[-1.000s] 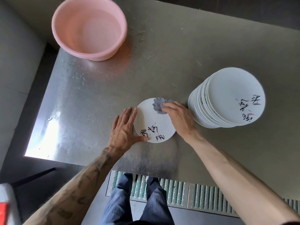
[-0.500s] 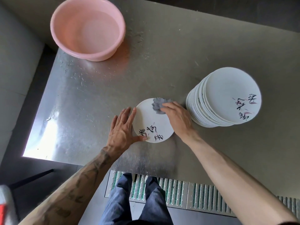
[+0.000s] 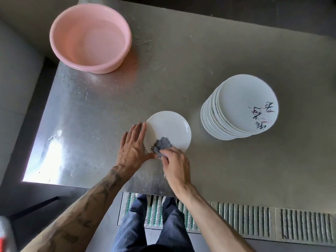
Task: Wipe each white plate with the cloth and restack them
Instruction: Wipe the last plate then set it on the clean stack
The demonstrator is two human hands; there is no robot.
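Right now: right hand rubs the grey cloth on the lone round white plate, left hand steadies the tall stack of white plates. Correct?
No. Head view: the left hand steadies the lone round white plate at its left edge; the tall stack of white plates stands untouched. The right hand and grey cloth are as stated.

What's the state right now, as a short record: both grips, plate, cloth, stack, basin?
plate: single, flat on table
cloth: grey, bunched, on plate's near side
left grip: flat, fingers straight, along plate's left edge
right grip: holds cloth, presses it on plate
stack: white plates, right of plate, not touching it
basin: pink, far left on table
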